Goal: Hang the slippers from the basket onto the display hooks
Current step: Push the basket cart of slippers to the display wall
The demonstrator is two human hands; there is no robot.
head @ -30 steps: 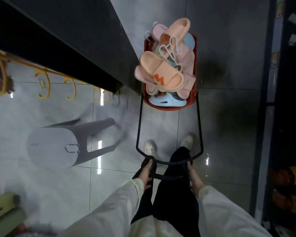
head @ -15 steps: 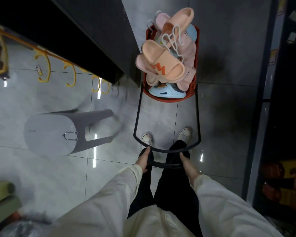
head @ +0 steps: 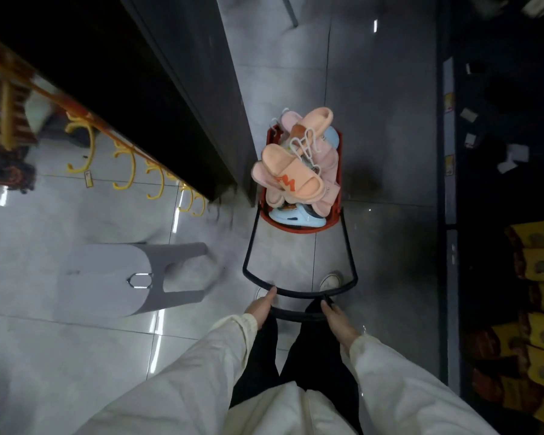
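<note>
The basket (head: 305, 230) now sits nearer mid-view than a second ago, on the floor just right of the dark unit (head: 170, 89), and more of the hooks (head: 123, 166) show at left. The slippers (head: 291, 171) are all piled in the basket with their hangers on; none hangs on a hook. Both hands were wrapped round the handle (head: 299, 296). Now the left hand (head: 261, 306) touches it with one straight finger and the right hand (head: 338, 321) meets it at the fingertips. We cannot tell whether either set of fingers is clamped. We judge that the basket is being parked and hanging has not begun. A stool (head: 117, 277) stands at left, near the hooks
</note>
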